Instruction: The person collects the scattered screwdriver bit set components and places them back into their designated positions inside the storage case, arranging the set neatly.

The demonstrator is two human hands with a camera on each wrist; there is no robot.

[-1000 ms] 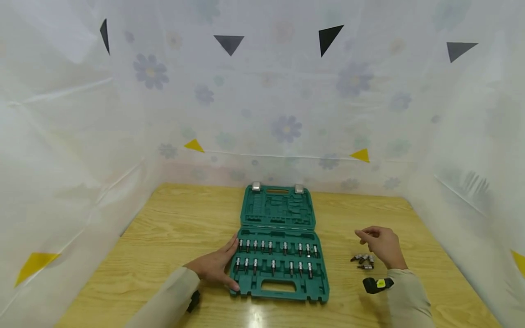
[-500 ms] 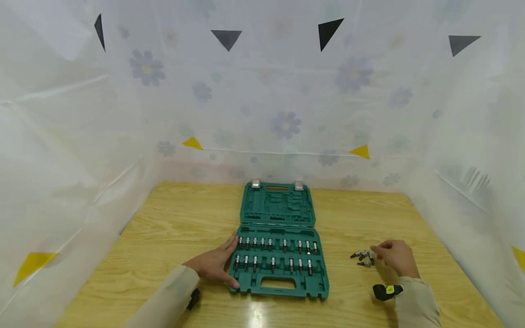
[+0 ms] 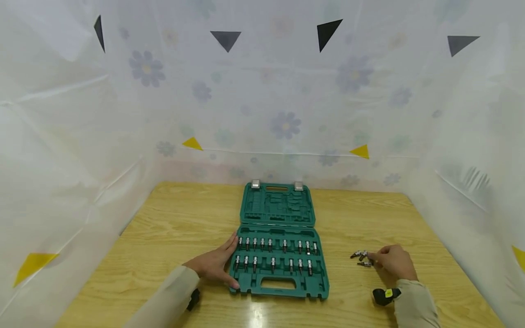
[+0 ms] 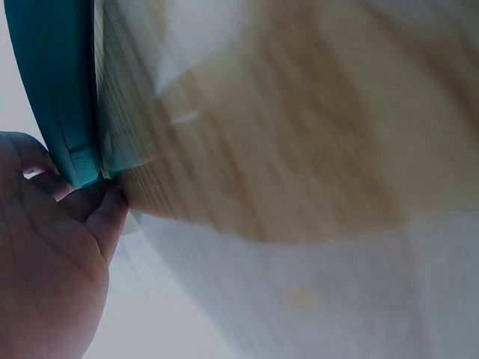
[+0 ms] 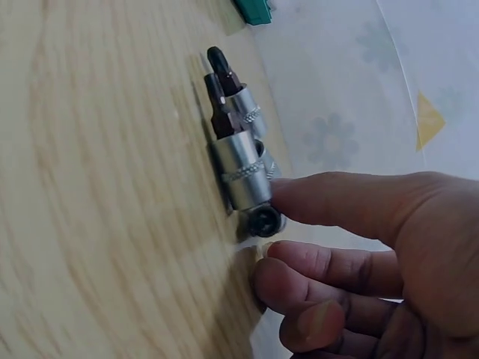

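Observation:
A green tool case (image 3: 283, 287) lies opened flat on the table, its near half holding two rows of bit sockets (image 3: 273, 264). My left hand (image 3: 211, 265) rests along its left side, fingers stretched towards the hinge and thumb at the front corner. In the left wrist view the fingertips touch the case edge (image 4: 56, 82). To the right of the case, my right hand (image 3: 395, 262) is low over a small group of loose bit sockets (image 3: 363, 264). Its thumb and index finger pinch one bit socket (image 5: 265, 221), beside other bit sockets (image 5: 243, 168) lying on the wood.
The lid half (image 3: 276, 205) of the case has moulded recesses and two metal latches (image 3: 255, 184). The wooden table (image 3: 184, 209) is closed in by pale flowered sheeting (image 3: 283, 91) at the back and sides.
My right hand has come down and right from above the table to the loose bit sockets, then slightly left to pinch one. The left hand stays at the case.

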